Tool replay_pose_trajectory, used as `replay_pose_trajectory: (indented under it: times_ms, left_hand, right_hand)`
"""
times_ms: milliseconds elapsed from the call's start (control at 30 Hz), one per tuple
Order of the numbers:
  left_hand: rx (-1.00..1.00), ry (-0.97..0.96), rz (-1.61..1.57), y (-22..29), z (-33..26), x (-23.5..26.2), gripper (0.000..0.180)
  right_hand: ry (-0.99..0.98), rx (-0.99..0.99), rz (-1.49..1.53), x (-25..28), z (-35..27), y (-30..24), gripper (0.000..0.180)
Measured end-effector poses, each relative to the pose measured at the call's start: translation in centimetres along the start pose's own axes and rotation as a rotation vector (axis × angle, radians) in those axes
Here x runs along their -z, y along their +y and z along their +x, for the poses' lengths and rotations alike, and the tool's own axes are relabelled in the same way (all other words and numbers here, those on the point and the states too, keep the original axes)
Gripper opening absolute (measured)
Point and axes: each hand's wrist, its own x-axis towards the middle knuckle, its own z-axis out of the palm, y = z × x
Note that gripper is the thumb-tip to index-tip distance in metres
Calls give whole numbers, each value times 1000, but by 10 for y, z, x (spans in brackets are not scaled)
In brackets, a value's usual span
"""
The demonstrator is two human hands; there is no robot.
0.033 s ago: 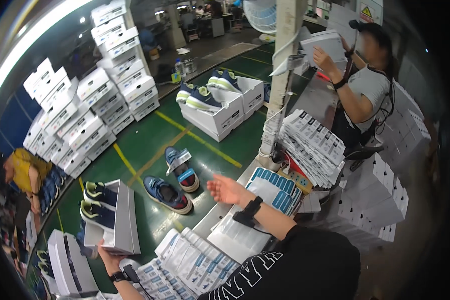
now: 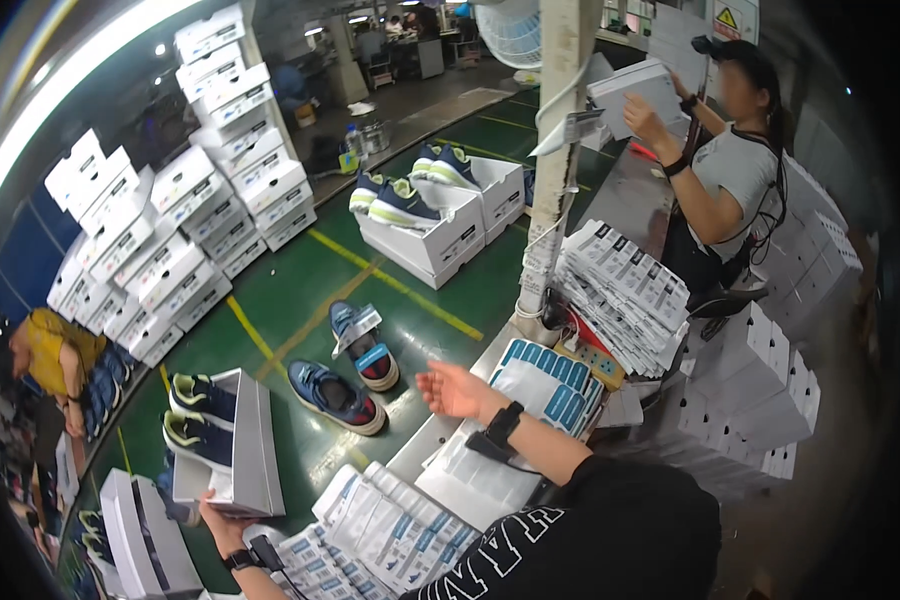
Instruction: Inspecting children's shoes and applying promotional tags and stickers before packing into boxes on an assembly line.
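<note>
My left hand [image 2: 226,527] grips the near end of an open white shoebox [image 2: 260,450]; some of its fingers are hidden. Inside the box lie two navy shoes [image 2: 198,440] with lime-green trim. My right hand [image 2: 458,390] is held above the bench edge, palm up, fingers loosely apart and nothing in them. Just left of it, on the green surface, stand two blue shoes with red at the heel. One blue shoe [image 2: 332,395] is bare; the other blue shoe [image 2: 355,330] has a clear strip and a light-blue band across it.
Printed label sheets [image 2: 390,530] and blue-white sticker sheets [image 2: 550,375] lie along my side. Two shoeboxes [image 2: 435,240] with shoes stand beyond, near a pillar [image 2: 560,130]. White boxes [image 2: 160,240] are stacked at left. A co-worker [image 2: 725,170] at right holds a box; another person [image 2: 55,350] bends at left.
The view has shifted very slightly. Both hands, the shoebox and the shoes keep practically the same places relative to each other.
</note>
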Motion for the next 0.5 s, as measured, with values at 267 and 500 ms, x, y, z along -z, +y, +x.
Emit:
replay_pose_trajectory:
  times_ms: [267, 500]
  left_hand:
    - [46, -17, -66, 5, -6, -24, 85]
    - [66, 5, -163, -11, 7, -67, 79]
  right_hand:
    - [182, 9, 171, 37, 15, 25, 17]
    - [109, 7, 198, 18, 22, 24, 14]
